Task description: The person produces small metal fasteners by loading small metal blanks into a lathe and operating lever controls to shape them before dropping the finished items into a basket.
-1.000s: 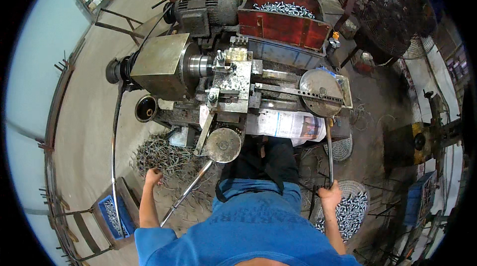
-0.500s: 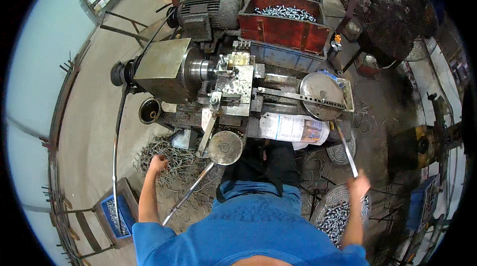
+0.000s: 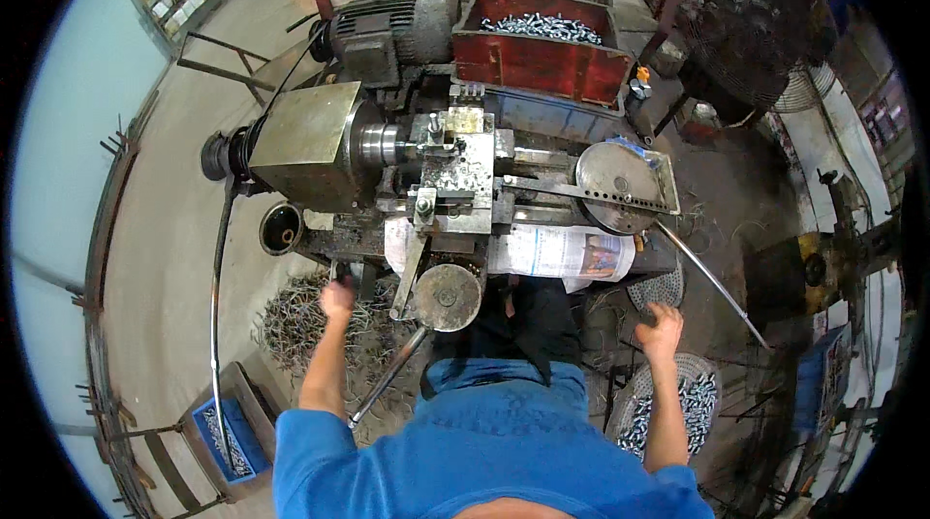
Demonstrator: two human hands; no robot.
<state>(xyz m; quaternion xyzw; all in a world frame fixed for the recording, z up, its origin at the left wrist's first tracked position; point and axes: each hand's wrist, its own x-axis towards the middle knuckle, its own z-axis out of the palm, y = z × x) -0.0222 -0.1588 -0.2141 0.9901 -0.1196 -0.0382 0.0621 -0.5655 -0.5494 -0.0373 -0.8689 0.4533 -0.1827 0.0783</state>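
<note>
A small lathe (image 3: pixel 455 170) stands in front of me, its chuck (image 3: pixel 380 145) facing a tool carriage with metal blocks. My left hand (image 3: pixel 337 298) is at a small metal box (image 3: pixel 362 281) below the lathe bed, over a heap of metal shavings (image 3: pixel 291 320). Its fingers are blurred and partly hidden, so any small part in them cannot be made out. My right hand (image 3: pixel 661 330) hangs with fingers apart and nothing in it, left of a long steel lever (image 3: pixel 712 275) on the round plate (image 3: pixel 620 185). A second lever (image 3: pixel 387 378) slants from a round disc (image 3: pixel 448 297).
A red bin (image 3: pixel 538 63) of shiny metal parts stands behind the lathe, beside a motor (image 3: pixel 392 30). A basket of parts (image 3: pixel 620 437) lies below my right hand. A blue tray (image 3: pixel 208 422) sits at lower left. A large fan (image 3: pixel 756 34) stands far right.
My right hand has let go of the long lever and moved left; the lever now points further out to the right. My left hand has moved up and right to the small metal box.
</note>
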